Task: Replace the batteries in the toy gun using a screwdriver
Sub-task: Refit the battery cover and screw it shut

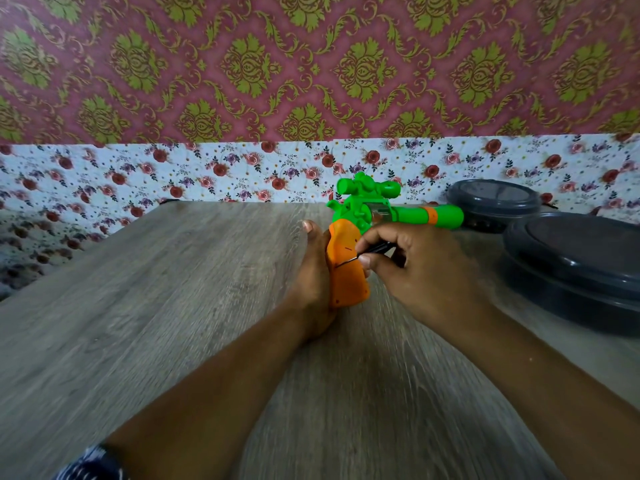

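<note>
Left hand (313, 271) grips orange grip of toy gun (349, 268) from left; its fingers are hidden behind the grip, thumb up. Right hand (412, 268) fingers (363, 259) pinch screwdriver (370, 252), tip on grip. Handle mostly covered by hand. Gun held above desk (173, 306) at centre, far side; barrel points right, long axis approx. left-right.

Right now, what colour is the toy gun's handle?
Orange handle, on a green plastic toy gun; head view.

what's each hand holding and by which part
The left hand grips the toy gun by its orange handle. The right hand pinches the screwdriver at its dark handle, tip against the orange handle.
</note>
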